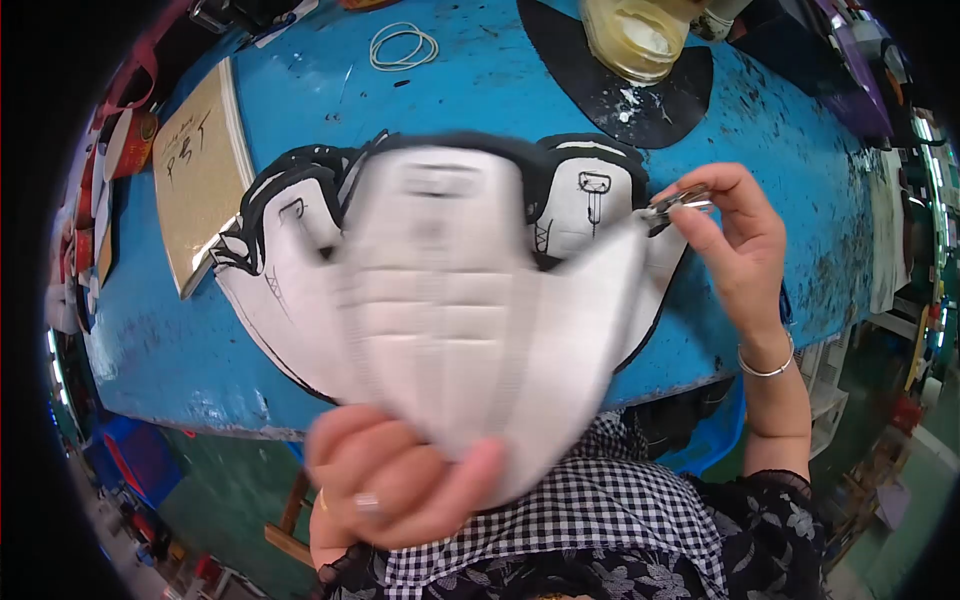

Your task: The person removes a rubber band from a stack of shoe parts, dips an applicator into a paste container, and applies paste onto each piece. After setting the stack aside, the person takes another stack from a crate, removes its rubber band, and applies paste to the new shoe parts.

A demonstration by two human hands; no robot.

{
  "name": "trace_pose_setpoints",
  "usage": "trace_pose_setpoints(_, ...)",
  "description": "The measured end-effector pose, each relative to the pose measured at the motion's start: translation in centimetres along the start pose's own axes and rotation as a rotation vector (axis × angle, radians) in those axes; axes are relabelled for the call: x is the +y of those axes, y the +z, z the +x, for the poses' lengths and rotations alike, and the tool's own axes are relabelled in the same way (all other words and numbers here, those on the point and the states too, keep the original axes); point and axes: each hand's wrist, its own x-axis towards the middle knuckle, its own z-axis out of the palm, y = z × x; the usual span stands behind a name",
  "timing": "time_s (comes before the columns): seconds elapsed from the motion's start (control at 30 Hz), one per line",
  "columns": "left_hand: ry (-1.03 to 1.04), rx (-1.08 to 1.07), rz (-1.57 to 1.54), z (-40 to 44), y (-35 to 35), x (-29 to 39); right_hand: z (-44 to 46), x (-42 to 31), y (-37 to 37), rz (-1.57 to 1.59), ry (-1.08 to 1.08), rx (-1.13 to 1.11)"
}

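My left hand is closed on the lower edge of a white stitched panel with black edging, thumb on its face. Motion blurs this panel, which is held up over the table and has rows of stitching down its middle. In my right hand, thumb and fingers pinch small metal thread snips, their tip close to the panel's right side; I cannot tell if they touch it. Similar white pieces with black edges and drawn or stitched lines, such as the right one and left one, lie behind it, partly hidden.
The work rests on a blue, stained table. A brown board with writing lies at left. A loop of pale cord is at the back, near a tub of whitish paste on a black sheet. A checked apron is below.
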Motion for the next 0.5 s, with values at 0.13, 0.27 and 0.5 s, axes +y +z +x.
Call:
trace_pose_setpoints(0.13,-0.315,-0.088,0.275,-2.2,-2.7,-2.7,-0.3,-0.5,0.8,-0.075,0.069,-0.088)
trace_pose_setpoints(0.27,-0.357,-0.271,0.042,-0.6,-0.3,-2.2,-0.2,-0.7,1.3,-0.302,-0.125,-0.211)
trace_pose_setpoints(0.5,-0.153,-0.422,-0.276,0.6,8.1,1.0,0.4,-0.7,2.3,-0.487,-0.292,-0.241)
